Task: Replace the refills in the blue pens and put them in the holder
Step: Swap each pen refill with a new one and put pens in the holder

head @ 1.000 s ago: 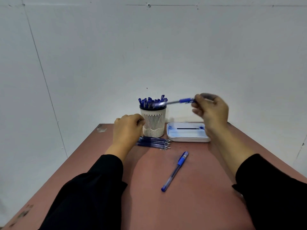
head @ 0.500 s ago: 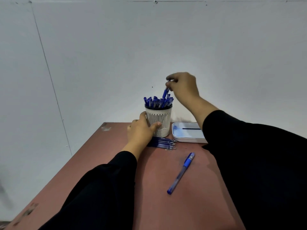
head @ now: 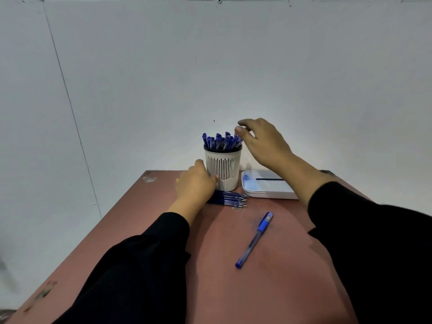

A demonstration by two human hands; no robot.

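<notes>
The left hand (head: 195, 183) rests against the left side of the slotted white pen holder (head: 223, 168), fingers loosely curved along its lower wall, steadying it without wrapping round it. The holder stands upright at the far end of the reddish table (head: 268, 288) and is packed with blue pens (head: 221, 141), their capped ends sticking up above the dark rim.

The right hand (head: 263, 142) hovers just to the right of the pens' tops, fingers spread and relaxed, holding nothing; thumb and forefinger tips are right beside the rightmost pen, and whether they touch it cannot be told.

Directly below the left hand's fingers, just in front of the holder, lies a bundle of dark blue refills (head: 230, 198), side by side with their metal tips pointing toward the right arm. Beneath the right wrist sits a shallow white tray (head: 268, 191) with blue ink stains on its inner left side and a single dark refill (head: 268, 179) lying across it.

Between the two black sleeves, nearer the person, one blue pen (head: 254, 239) lies alone on the table, slanted, its capped end pointing toward the tray.
</notes>
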